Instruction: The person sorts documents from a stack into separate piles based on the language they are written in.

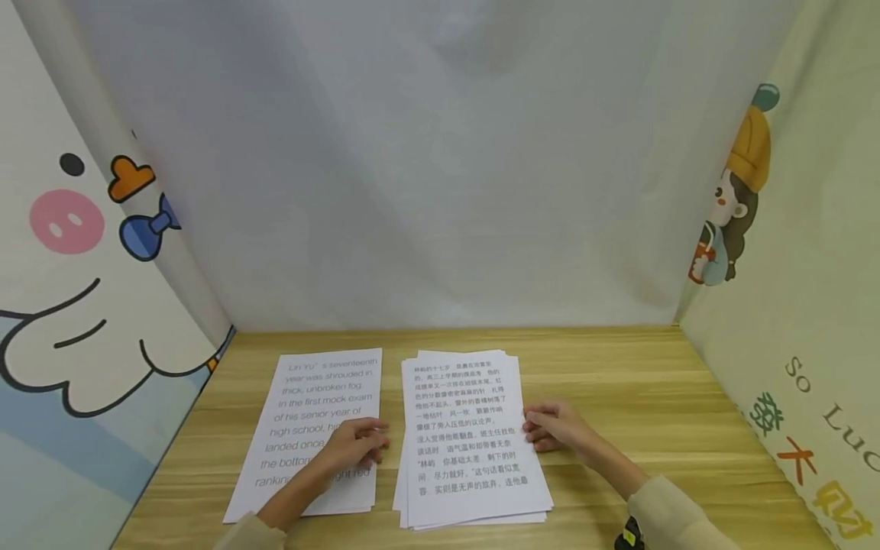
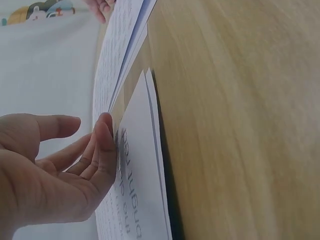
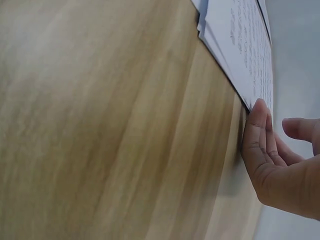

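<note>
Two stacks of printed paper lie on a wooden table. The left stack (image 1: 323, 389) carries large English text and is fairly even. Chinese text covers the top sheet of the right stack (image 1: 461, 443), whose sheets stick out unevenly at the edges. My left hand (image 1: 356, 444) is over the right side of the English stack, fingers loosely bent, thumb apart, with nothing between them. At the right edge of the Chinese stack is my right hand (image 1: 558, 428), its fingertips (image 3: 259, 107) right at the paper's edge and its thumb raised off the sheets.
A pale curtain (image 1: 440, 168) closes off the back of the wooden table (image 1: 605, 374). Printed cartoon panels stand on both sides, a duck (image 1: 69, 305) at left and a girl (image 1: 729, 206) at right. A small black object (image 1: 629, 535) is by the right sleeve.
</note>
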Action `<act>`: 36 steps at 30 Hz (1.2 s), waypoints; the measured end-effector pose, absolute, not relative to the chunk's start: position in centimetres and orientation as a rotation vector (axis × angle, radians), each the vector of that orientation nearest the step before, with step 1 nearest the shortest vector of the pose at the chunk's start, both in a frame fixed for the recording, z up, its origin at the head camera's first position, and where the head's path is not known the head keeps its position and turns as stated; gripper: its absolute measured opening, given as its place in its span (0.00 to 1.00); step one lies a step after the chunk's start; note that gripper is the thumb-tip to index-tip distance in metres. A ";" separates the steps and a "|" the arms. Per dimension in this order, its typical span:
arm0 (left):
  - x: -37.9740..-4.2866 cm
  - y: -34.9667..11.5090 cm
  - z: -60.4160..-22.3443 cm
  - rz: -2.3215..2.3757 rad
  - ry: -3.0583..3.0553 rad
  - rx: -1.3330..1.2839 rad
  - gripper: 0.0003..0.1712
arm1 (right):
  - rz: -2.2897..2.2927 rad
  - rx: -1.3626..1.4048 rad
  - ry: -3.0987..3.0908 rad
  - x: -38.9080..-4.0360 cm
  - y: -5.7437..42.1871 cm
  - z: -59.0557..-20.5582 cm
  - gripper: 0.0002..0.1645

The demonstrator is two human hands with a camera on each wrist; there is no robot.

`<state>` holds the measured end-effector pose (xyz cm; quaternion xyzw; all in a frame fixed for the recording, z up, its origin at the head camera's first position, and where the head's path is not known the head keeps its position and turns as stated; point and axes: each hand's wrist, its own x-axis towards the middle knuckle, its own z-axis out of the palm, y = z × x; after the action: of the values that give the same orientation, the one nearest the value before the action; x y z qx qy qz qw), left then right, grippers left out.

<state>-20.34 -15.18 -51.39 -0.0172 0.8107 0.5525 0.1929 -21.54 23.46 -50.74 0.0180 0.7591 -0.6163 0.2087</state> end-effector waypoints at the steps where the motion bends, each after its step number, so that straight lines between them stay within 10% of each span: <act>1: -20.4 -15.0 -51.4 1.541 2.269 -0.031 0.23 | -1.713 0.058 2.112 -21.5 23.5 -50.7 0.28; 36: -20.8 -12.5 -51.9 1.607 2.205 -0.014 0.26 | -1.696 0.080 2.240 -20.8 23.1 -50.7 0.25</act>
<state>-20.81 -12.51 -51.93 -0.0051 0.7910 0.5764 0.2052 -20.83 23.07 -50.74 0.0279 0.7861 -0.5951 0.1649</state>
